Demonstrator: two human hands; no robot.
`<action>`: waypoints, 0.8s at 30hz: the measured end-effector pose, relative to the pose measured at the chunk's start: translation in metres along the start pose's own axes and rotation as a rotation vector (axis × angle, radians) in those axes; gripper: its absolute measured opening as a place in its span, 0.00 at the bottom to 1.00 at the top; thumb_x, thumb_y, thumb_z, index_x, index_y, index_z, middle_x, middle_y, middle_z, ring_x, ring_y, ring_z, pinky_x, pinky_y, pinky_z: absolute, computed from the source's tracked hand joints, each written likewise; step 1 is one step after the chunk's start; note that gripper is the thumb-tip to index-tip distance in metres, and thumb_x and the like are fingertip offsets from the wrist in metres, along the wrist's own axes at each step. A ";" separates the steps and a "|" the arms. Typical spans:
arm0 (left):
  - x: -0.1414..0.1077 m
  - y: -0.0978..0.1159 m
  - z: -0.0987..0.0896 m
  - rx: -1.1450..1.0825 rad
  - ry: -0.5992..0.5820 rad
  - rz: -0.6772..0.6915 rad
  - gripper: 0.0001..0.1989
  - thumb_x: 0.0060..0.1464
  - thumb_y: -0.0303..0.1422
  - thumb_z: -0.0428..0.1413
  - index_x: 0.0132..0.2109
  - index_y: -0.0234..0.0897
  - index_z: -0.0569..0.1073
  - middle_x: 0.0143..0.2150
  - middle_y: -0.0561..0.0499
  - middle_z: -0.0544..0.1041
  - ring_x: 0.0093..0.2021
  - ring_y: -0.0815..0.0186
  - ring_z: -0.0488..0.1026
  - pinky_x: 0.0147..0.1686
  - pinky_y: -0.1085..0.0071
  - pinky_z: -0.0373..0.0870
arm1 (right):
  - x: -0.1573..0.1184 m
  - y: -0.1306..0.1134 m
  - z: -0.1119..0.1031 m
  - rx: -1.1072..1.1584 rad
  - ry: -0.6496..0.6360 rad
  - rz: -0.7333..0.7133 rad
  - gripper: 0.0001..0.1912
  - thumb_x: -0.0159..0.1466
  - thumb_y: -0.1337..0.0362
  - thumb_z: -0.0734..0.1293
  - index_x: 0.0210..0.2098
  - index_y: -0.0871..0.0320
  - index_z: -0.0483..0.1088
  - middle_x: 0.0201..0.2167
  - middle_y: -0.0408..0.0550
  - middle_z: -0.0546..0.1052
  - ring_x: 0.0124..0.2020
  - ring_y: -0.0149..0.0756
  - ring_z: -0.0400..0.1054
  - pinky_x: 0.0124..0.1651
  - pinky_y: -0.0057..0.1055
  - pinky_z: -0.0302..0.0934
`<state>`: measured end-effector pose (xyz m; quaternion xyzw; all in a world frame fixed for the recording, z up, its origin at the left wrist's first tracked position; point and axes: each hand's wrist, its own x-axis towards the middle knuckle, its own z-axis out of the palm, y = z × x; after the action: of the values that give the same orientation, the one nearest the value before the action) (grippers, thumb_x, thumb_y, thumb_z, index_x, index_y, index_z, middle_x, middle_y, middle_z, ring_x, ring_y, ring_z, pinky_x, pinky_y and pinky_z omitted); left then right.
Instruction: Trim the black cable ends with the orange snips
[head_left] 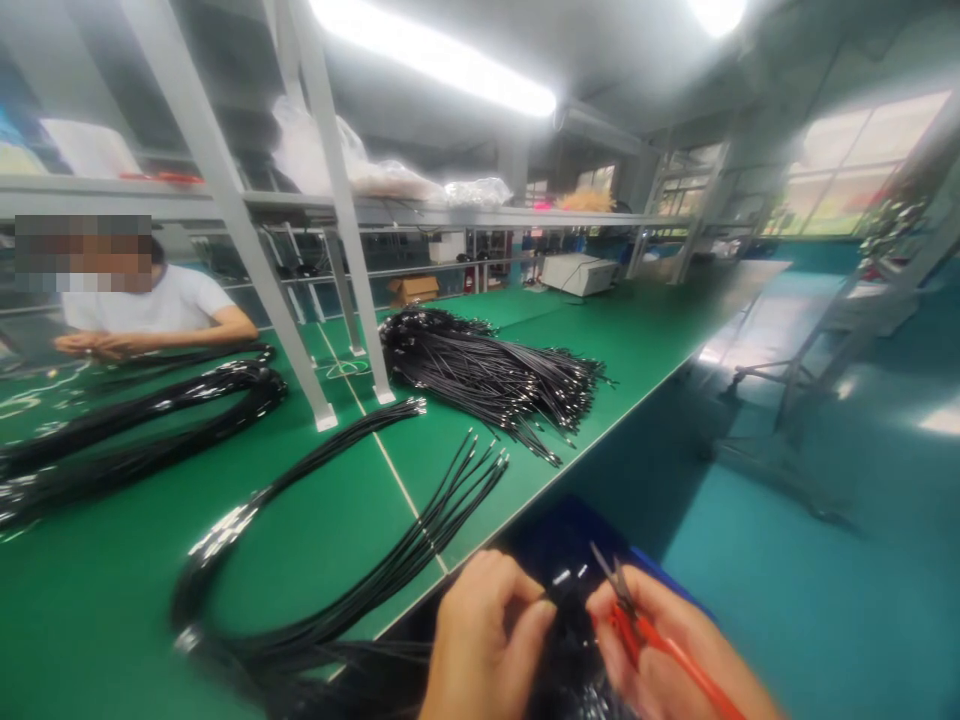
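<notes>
My right hand [660, 640] grips a pair of scissors [626, 610] with orange handles, its pointed metal blades slightly apart and aimed up and to the left. Just left of it, my left hand [491, 635] pinches thumb against forefinger on a black cable, whose held part is mostly hidden by the fingers. From that hand a bundle of black cables [330, 640] runs left over the table edge and curves back across the green table. White bands wrap part of it, and the loose ends carry small pale tips. Dark material lies below both hands, too blurred to name.
A big pile of black cables [487, 365] lies on the green table [300, 560]. Another banded cable bundle [135, 420] is at left, before a seated person in a white shirt [180, 300]. Grey shelf posts [337, 180] rise from the tabletop. A blue bin [667, 575] sits below its edge.
</notes>
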<state>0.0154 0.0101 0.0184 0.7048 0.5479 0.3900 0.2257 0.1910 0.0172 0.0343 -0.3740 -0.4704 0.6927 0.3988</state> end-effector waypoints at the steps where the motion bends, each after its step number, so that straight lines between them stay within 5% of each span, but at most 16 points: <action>1: -0.001 -0.001 0.009 0.050 -0.057 -0.025 0.07 0.51 0.25 0.56 0.27 0.40 0.71 0.27 0.50 0.74 0.30 0.61 0.72 0.29 0.69 0.64 | 0.000 0.001 0.001 -0.001 0.101 -0.015 0.28 0.47 0.42 0.73 0.35 0.57 0.69 0.22 0.44 0.73 0.19 0.28 0.57 0.21 0.27 0.51; 4: -0.001 -0.010 0.022 0.198 -0.270 -0.021 0.08 0.43 0.25 0.62 0.27 0.45 0.74 0.27 0.55 0.77 0.28 0.63 0.74 0.27 0.72 0.65 | 0.000 0.002 0.001 -0.024 0.331 -0.010 0.22 0.47 0.50 0.76 0.36 0.54 0.72 0.24 0.45 0.74 0.22 0.34 0.61 0.25 0.31 0.57; 7: 0.005 -0.031 0.006 0.393 -0.178 -0.163 0.07 0.53 0.26 0.56 0.32 0.43 0.75 0.33 0.50 0.78 0.35 0.60 0.75 0.35 0.70 0.68 | 0.002 -0.001 -0.001 -0.018 0.388 -0.001 0.20 0.45 0.54 0.78 0.34 0.52 0.74 0.22 0.44 0.73 0.22 0.36 0.62 0.25 0.33 0.60; 9: 0.011 -0.047 -0.012 0.584 -0.068 -0.306 0.08 0.57 0.25 0.51 0.37 0.36 0.75 0.38 0.40 0.77 0.41 0.50 0.73 0.39 0.59 0.67 | 0.003 -0.002 -0.001 0.012 0.390 -0.024 0.20 0.45 0.53 0.78 0.34 0.52 0.74 0.23 0.46 0.74 0.22 0.37 0.62 0.27 0.35 0.62; 13: 0.021 -0.068 -0.033 0.790 -0.101 -0.356 0.07 0.57 0.24 0.51 0.40 0.30 0.74 0.39 0.37 0.76 0.41 0.48 0.74 0.39 0.55 0.68 | 0.004 -0.001 0.005 0.035 0.369 -0.024 0.20 0.45 0.53 0.78 0.35 0.52 0.75 0.24 0.47 0.75 0.20 0.37 0.63 0.27 0.37 0.63; 19: 0.041 -0.069 -0.029 0.904 -0.268 -0.262 0.06 0.61 0.30 0.54 0.43 0.32 0.73 0.42 0.47 0.77 0.43 0.59 0.75 0.43 0.57 0.71 | 0.011 -0.008 0.011 0.057 0.293 -0.005 0.31 0.37 0.49 0.79 0.39 0.54 0.74 0.23 0.48 0.74 0.21 0.43 0.66 0.20 0.37 0.61; 24: 0.057 -0.071 -0.022 0.897 -0.366 -0.266 0.11 0.61 0.33 0.55 0.48 0.33 0.72 0.46 0.46 0.76 0.42 0.61 0.75 0.41 0.58 0.74 | 0.014 -0.017 0.004 0.053 0.288 -0.041 0.35 0.35 0.47 0.78 0.40 0.54 0.73 0.22 0.47 0.74 0.20 0.42 0.66 0.18 0.35 0.59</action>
<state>-0.0389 0.0825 -0.0041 0.7134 0.6980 -0.0464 0.0406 0.1852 0.0320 0.0494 -0.4493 -0.3972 0.6359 0.4859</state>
